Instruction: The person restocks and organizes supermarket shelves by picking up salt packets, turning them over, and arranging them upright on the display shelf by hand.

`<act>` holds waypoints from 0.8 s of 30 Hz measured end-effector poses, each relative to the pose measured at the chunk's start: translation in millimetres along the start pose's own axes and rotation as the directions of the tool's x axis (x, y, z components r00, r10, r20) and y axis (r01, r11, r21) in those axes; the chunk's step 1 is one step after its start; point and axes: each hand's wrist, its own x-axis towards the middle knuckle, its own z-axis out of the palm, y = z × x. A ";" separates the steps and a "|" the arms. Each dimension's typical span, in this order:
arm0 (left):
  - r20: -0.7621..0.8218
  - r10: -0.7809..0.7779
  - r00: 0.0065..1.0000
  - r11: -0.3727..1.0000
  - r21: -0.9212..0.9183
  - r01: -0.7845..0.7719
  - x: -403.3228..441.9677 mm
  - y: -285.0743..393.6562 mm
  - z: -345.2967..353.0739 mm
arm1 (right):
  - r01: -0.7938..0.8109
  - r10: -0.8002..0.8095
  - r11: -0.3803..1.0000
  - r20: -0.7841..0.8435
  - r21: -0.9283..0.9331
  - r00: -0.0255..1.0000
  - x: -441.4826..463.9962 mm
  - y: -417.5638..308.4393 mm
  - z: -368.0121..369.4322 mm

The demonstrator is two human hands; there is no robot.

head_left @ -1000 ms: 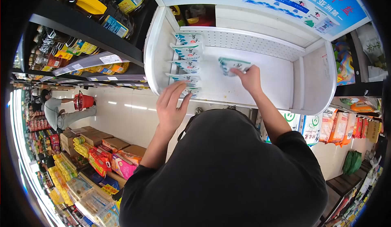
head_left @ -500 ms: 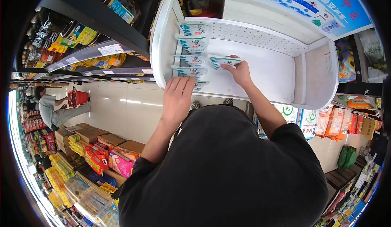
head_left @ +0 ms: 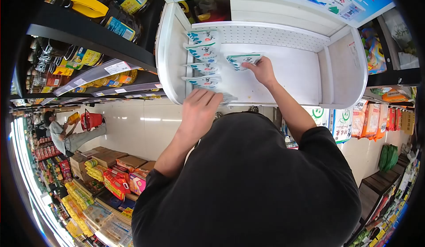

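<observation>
Pinching a white-and-green plastic packet [head_left: 238, 61] in the right hand [head_left: 264, 71]; bending fingers of the left hand [head_left: 200, 109] at six o'clock of matching packets [head_left: 203, 52], cannot tell whether gripping.

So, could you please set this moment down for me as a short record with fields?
Right hand: holds a white-and-green packet over the bin
Left hand: at the near end of the packet row, by a blurred packet; grip unclear
Packet row: along the bin's left side
White bin: perforated back panel
Left shelf: bottles, price tags
Background: a person near a red basket
</observation>
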 end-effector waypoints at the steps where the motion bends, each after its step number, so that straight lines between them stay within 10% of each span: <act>1: -0.022 0.016 1.000 1.000 -0.019 -0.016 5.4 2.4 0.9 | -0.018 0.020 0.997 0.028 -0.079 0.999 -2.2 2.1 0.2; 13: -0.027 0.150 0.988 0.984 0.097 -0.146 56.7 8.8 35.0 | -0.105 0.146 0.979 0.238 -0.175 0.960 -18.0 8.6 -1.8; 24: -0.101 0.094 0.990 0.996 0.009 -0.093 56.7 -2.8 55.1 | 0.203 -0.078 0.939 0.402 -0.278 0.912 -47.9 5.3 -23.7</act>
